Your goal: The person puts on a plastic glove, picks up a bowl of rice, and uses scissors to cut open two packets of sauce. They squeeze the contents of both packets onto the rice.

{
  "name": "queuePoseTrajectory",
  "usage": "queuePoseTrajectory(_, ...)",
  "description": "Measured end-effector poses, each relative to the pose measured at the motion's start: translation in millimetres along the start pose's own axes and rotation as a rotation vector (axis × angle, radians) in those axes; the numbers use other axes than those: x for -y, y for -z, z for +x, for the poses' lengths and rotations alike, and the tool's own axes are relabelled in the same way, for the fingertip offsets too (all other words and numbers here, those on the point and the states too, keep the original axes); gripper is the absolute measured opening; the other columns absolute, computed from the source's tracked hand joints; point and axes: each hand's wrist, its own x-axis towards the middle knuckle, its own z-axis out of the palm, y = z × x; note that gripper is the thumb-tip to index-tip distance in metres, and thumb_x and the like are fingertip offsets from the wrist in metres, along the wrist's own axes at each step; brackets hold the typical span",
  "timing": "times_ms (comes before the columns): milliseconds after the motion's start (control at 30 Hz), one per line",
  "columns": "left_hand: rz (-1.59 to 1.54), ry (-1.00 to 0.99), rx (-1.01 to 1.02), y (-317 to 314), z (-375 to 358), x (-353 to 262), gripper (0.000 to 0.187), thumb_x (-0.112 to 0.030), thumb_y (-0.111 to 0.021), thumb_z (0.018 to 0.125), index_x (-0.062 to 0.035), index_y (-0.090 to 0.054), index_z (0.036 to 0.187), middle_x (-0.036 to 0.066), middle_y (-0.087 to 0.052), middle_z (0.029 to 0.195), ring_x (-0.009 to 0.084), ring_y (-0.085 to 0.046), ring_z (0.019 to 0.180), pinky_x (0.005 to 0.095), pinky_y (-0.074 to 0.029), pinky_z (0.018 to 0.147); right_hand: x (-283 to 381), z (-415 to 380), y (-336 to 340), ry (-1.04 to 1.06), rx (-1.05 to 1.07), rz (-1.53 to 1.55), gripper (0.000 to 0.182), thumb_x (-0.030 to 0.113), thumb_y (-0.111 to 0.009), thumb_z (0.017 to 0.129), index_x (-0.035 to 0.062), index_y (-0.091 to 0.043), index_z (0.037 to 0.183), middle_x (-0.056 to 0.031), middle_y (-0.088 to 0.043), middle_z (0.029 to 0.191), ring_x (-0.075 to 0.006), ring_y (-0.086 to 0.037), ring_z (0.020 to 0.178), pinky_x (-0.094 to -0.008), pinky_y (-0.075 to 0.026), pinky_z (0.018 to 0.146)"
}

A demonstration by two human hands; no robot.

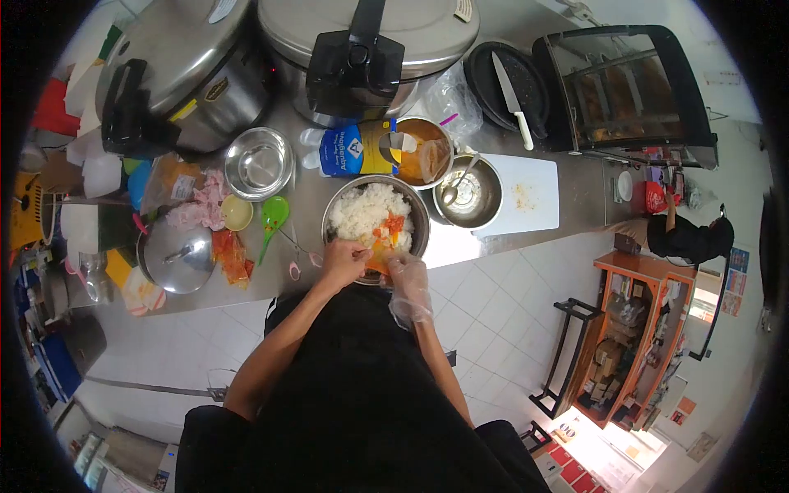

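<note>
A metal bowl (421, 220) of white rice (362, 212) stands at the counter's front edge, with red and orange bits (393, 228) on the rice. Over the bowl's near rim, my bare left hand (345, 264) pinches one side of an orange packet (379, 260), soft and partly see-through. My right hand (408, 283), in a clear plastic glove, grips its other side. Fingers cover much of the packet. Left of the bowl lie scissors (294, 269) with pink handles and a green spoon (274, 215).
Two large cookers (185, 82) stand behind. Around the bowl are a blue-yellow pouch (355, 149), a pot of orange sauce (423, 131), a pot (483, 197) with a ladle and a white cutting board (534, 193). A knife (511, 94) rests on a black lid. Another person (690, 237) is far right.
</note>
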Motion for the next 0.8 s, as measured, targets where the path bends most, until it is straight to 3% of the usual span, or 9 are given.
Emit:
queuePoseTrajectory(100,-0.048,0.021,0.041,0,1,1,0.019,-0.018,-0.07,0.088,-0.0004,-0.075,0.082,0.008,-0.069,0.061,0.0134,-0.067,0.05,0.0302,-0.053,0.052,0,4,-1,0.014,0.006,-0.063,0.034,0.028,-0.063,0.093,-0.0026,-0.07,0.081,-0.0079,-0.061,0.06,-0.0137,-0.058,0.05,-0.0311,-0.047,0.047)
queuePoseTrajectory(200,-0.012,0.009,0.043,-7,1,9,0.022,-0.02,-0.069,0.089,0.0005,-0.074,0.082,0.013,-0.069,0.063,0.0217,-0.068,0.052,0.0343,-0.054,0.055,-15,19,-3,0.148,-0.165,-0.418,0.033,0.028,-0.063,0.091,-0.0017,-0.07,0.078,-0.017,-0.064,0.062,-0.0251,-0.064,0.054,-0.0379,-0.051,0.053)
queuePoseTrajectory(267,0.463,-0.38,-0.105,-4,3,17,0.023,-0.021,-0.069,0.089,0.0007,-0.074,0.087,0.019,-0.068,0.066,0.0315,-0.068,0.056,0.0391,-0.055,0.059,-18,22,-7,0.367,-0.181,-0.725,0.032,0.026,-0.06,0.09,-0.0008,-0.07,0.076,-0.024,-0.065,0.068,-0.0371,-0.067,0.062,-0.0442,-0.052,0.058)
queuePoseTrajectory(300,0.448,-0.375,-0.116,-4,-1,14,0.023,-0.021,-0.069,0.089,0.0007,-0.074,0.087,0.019,-0.068,0.066,0.0315,-0.068,0.056,0.0391,-0.055,0.059,-14,23,-7,0.548,-0.057,-0.813,0.028,0.022,-0.061,0.087,-0.0021,-0.07,0.074,-0.0266,-0.066,0.072,-0.0428,-0.068,0.069,-0.0459,-0.051,0.059)
queuePoseTrajectory(400,0.412,-0.429,-0.325,16,-26,-7,0.024,-0.023,-0.069,0.088,0.0001,-0.073,0.093,0.023,-0.067,0.07,0.0376,-0.067,0.062,0.0424,-0.054,0.061,8,19,-6,0.313,-0.024,-0.676,0.025,0.019,-0.065,0.082,-0.0039,-0.069,0.073,-0.0272,-0.065,0.07,-0.0408,-0.068,0.067,-0.0448,-0.052,0.059)
queuePoseTrajectory(467,0.159,-0.235,-0.224,43,-39,-28,0.025,-0.025,-0.069,0.088,-0.0007,-0.072,0.095,0.022,-0.068,0.071,0.0357,-0.069,0.064,0.0414,-0.055,0.061,21,16,-3,0.355,0.034,-0.829,0.023,0.016,-0.067,0.079,-0.0059,-0.068,0.072,-0.0279,-0.065,0.068,-0.0393,-0.068,0.065,-0.0438,-0.052,0.059)
queuePoseTrajectory(567,0.033,-0.196,-0.31,63,-45,-18,0.024,-0.025,-0.071,0.089,-0.0016,-0.073,0.096,0.017,-0.07,0.071,0.0289,-0.07,0.062,0.0372,-0.053,0.059,25,12,4,0.466,0.021,-0.945,0.022,0.017,-0.066,0.079,-0.0043,-0.069,0.073,-0.0264,-0.064,0.066,-0.0374,-0.068,0.062,-0.0435,-0.052,0.06)
queuePoseTrajectory(667,0.032,-0.189,-0.372,81,-48,5,0.021,-0.02,-0.073,0.088,-0.0008,-0.072,0.096,0.016,-0.069,0.069,0.0229,-0.07,0.061,0.0319,-0.051,0.055,60,-13,3,0.352,0.005,-0.937,0.022,0.019,-0.064,0.08,-0.0022,-0.07,0.075,-0.0259,-0.064,0.067,-0.0371,-0.067,0.062,-0.0436,-0.053,0.061)
queuePoseTrajectory(800,0.039,-0.187,-0.432,104,-51,27,0.016,-0.015,-0.072,0.088,0.0002,-0.072,0.094,0.014,-0.07,0.069,0.0181,-0.068,0.059,0.0293,-0.05,0.055,73,15,-23,0.579,0.092,-1.015,0.025,0.018,-0.062,0.082,-0.0022,-0.068,0.069,-0.0254,-0.066,0.075,-0.0394,-0.069,0.078,-0.0463,-0.055,0.072)
